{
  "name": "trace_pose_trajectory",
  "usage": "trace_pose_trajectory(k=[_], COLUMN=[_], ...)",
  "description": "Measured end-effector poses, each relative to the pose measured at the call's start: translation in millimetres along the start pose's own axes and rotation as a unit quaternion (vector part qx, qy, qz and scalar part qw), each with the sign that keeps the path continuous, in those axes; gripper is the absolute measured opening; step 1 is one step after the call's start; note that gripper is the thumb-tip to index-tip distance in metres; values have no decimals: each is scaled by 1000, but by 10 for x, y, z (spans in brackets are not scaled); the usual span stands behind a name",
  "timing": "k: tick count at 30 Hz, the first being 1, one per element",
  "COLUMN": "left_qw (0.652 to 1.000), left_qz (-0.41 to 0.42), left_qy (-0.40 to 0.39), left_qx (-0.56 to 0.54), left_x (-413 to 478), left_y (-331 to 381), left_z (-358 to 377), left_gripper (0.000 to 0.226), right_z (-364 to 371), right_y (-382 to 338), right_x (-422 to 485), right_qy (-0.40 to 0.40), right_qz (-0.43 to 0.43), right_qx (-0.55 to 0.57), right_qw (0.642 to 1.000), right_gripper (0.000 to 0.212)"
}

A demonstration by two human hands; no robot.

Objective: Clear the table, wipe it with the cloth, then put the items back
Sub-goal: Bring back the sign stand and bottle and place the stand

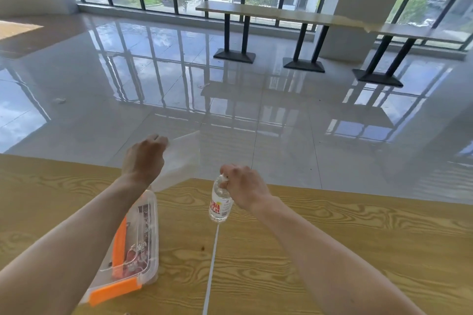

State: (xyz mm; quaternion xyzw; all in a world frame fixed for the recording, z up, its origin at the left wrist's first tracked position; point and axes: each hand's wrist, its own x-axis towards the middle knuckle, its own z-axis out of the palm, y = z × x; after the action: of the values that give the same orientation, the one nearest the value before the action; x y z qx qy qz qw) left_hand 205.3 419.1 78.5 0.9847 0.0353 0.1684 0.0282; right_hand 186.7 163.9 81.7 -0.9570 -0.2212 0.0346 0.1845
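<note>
At the far edge of the table [332, 250], head view: both hands are raised over the wood-grain top.
Left hand [143, 158]: fingers curled, pinching the top edge of the cloth [181, 158].
Cloth: a thin white sheet hanging from that hand, its lower corner near the far end of the container [138, 250].
Right hand [245, 184]: fingers wrapped around the neck of the bottle [220, 204].
Bottle: clear, red label; long axis near vertical, cap up. Whether its base touches the table cannot be told.
Container: clear box with orange clasps, lying on the table under the left forearm, its long axis running from the near edge towards the far edge.
Seam [212, 263]: white line in the tabletop, running from below the bottle to the near edge.
Background: glossy floor [179, 84], bar tables [294, 16] beside windows.
</note>
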Motion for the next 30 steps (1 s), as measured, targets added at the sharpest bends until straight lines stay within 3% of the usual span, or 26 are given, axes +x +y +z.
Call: trace_pose_trajectory(k=[4, 18, 30], left_qw=[998, 972, 963], left_qz=[51, 188, 230], left_qy=[16, -44, -51], left_qx=[-35, -132, -131], left_x=[-83, -559, -1027], left_y=[387, 1870, 3582], left_z=[-108, -65, -66], left_gripper=[25, 24, 24], right_z=[-132, -551, -947], right_y=[222, 1083, 2356], right_x=[-321, -1688, -3007], right_qy=[14, 60, 93], right_qz=[40, 203, 265], right_qx=[-3, -21, -4], right_qw=[999, 977, 960], right_gripper=[23, 23, 12])
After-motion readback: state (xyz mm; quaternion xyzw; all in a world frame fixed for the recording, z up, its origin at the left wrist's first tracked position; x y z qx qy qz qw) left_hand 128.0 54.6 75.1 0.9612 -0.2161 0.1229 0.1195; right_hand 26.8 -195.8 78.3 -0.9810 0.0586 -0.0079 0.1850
